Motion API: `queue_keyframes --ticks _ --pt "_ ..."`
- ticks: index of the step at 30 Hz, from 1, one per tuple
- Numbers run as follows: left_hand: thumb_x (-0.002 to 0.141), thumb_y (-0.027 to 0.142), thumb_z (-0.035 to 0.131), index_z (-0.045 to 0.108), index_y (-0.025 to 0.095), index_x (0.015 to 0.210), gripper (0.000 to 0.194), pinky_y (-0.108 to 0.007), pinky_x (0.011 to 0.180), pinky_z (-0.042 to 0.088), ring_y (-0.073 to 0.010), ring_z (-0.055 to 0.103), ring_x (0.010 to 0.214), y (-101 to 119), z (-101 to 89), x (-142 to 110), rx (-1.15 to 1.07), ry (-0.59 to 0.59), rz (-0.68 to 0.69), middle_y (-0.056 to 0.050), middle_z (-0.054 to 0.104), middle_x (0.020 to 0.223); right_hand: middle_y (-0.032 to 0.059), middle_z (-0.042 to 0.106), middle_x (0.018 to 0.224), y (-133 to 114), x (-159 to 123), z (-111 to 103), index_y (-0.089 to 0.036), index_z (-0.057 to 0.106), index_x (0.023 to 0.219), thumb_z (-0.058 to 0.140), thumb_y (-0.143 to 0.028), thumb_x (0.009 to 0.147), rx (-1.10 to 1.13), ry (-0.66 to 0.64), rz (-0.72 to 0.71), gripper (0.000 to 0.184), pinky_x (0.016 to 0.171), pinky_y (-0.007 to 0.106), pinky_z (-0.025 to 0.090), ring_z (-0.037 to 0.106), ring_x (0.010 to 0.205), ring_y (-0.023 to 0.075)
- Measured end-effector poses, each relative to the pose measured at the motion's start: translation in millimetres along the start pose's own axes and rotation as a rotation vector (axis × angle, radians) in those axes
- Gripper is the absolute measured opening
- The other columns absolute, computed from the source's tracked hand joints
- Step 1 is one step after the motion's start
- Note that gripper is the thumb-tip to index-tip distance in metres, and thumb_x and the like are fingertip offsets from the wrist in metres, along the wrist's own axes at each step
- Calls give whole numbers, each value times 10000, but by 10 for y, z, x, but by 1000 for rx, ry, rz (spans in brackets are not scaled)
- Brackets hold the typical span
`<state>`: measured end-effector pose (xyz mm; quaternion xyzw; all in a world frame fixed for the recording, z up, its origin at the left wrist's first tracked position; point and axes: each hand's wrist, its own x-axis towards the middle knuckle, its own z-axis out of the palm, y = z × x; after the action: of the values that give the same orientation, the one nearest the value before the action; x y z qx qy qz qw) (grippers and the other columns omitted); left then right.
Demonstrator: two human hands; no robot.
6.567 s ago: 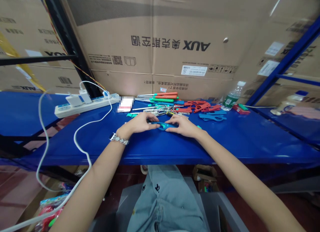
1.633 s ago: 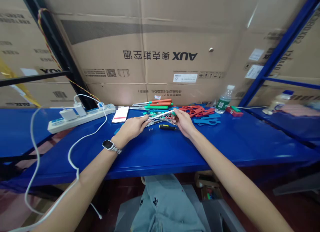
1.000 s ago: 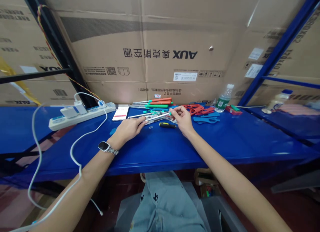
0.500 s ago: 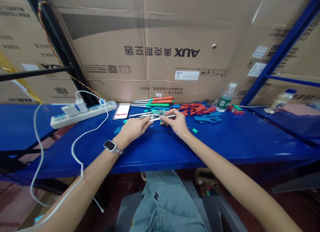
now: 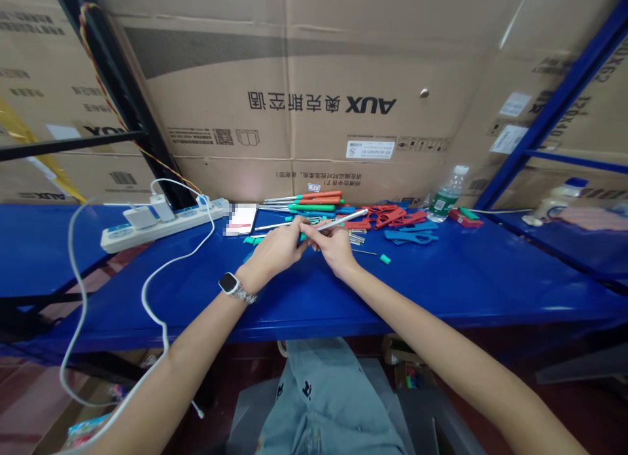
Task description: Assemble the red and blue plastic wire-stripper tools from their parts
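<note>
My right hand (image 5: 333, 245) is closed around a silver rod (image 5: 346, 218), which slants up to the right past the fingers. Close against it, my left hand (image 5: 279, 247) pinches at the rod's lower end, where a bit of green shows between the fingers. What exactly the left fingertips hold is partly hidden. Just behind both hands lie green-handled and orange-handled screwdrivers (image 5: 318, 198). Small metal pieces (image 5: 358, 237) and a thin metal shaft (image 5: 366, 252) rest right of my right hand, near a small green piece (image 5: 385, 259).
Red plastic parts (image 5: 387, 216) and blue ones (image 5: 412, 234) are heaped to the right, before a water bottle (image 5: 444, 196). A phone (image 5: 243, 218) and a power strip (image 5: 164, 224) with white cables lie left on the blue table (image 5: 441, 285). Cardboard (image 5: 318, 62) stands behind.
The silver rod has swung from nearly level to slanting up to the right. My hands have drawn together, uncovering the metal pieces and thin shaft on the table.
</note>
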<state>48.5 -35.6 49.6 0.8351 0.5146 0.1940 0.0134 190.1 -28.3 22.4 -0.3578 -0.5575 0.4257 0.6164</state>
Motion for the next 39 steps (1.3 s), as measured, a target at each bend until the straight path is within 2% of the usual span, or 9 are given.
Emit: queue_keyframes --ticks 4,10,17,23,26,29,32,35,39 --pt "897 179 636 296 143 1551 739 -338 720 512 -312 740 827 106 -49 39 -105 2 -1 -115 749 895 -57 496 492 -38 18 -32 -227 577 625 832 -644 617 10 30 -30 489 477 266 383 446 463 113" --pt "898 126 606 116 140 1638 887 -358 755 511 -311 732 881 166 4 73 0 3 21 -158 754 1002 -72 479 441 -29 2 -49 -233 457 604 827 -607 648 83 26 25 528 423 240 316 396 398 84" --pt "875 171 610 148 109 1631 888 -309 625 461 -253 683 659 150 -63 52 -159 15 20 -63 718 749 -38 602 600 -76 -62 -175 -212 595 810 802 -571 721 102 -168 -32 424 498 253 389 501 499 107" --pt "825 96 596 235 151 1614 869 -310 674 473 -256 707 721 174 -93 -10 -141 34 47 -48 728 766 -71 574 532 -106 -37 -204 -226 548 822 820 -585 708 68 -283 -34 465 501 249 389 510 472 106" --pt "827 101 580 422 183 1519 714 -323 699 489 -267 719 787 170 -86 -3 -200 56 91 -62 746 839 -90 535 479 -143 -24 -227 -225 544 827 812 -618 703 35 -340 6 492 437 245 334 451 389 94" --pt "859 141 551 635 197 1255 409 -328 723 497 -255 707 836 156 -88 79 -353 116 148 -59 742 897 -101 493 471 -180 -50 -249 -219 569 886 787 -644 722 20 -291 -7 505 404 240 273 411 370 87" --pt "898 220 565 675 176 1015 167 -311 708 481 -213 657 803 149 -108 175 -523 174 151 -46 711 882 -134 399 462 -177 -118 -284 -241 532 998 733 -623 795 71 -235 -26 477 414 235 234 329 369 82" --pt "947 339 578 651 177 903 182 -283 637 438 -164 563 690 169 -125 200 -650 188 139 -15 640 768 -142 361 509 -126 -201 -355 -270 453 1021 718 -534 825 80 -209 -18 422 434 235 252 305 396 89" --pt "973 459 582 572 207 815 298 -249 510 362 -122 423 552 255 -92 182 -930 141 136 39 462 608 -59 522 670 -60 -298 -407 -258 477 966 719 -451 833 -194 -226 -126 336 602 295 445 524 597 145"
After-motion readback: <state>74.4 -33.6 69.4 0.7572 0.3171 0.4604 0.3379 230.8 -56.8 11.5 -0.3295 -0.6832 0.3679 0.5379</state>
